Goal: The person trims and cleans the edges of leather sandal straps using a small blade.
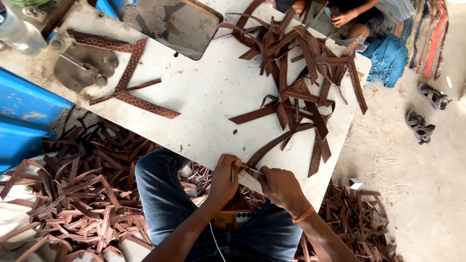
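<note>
Both hands, left hand point(224, 171) and right hand point(279, 187), pinch one brown strap point(272, 145) at the bench point(208, 97) edge, while a strap pile point(301, 63) waits and many straps point(82, 194) litter the floor.

Grey sandals point(427, 110) on floor; blue cloth point(388, 58) — phone point(233, 219) on lap

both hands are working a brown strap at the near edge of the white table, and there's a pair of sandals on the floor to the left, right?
Not quite. The sandals lie on the floor to the right, as the head view shows. The left hand and right hand do work a brown strap at the white table's near edge.
</note>
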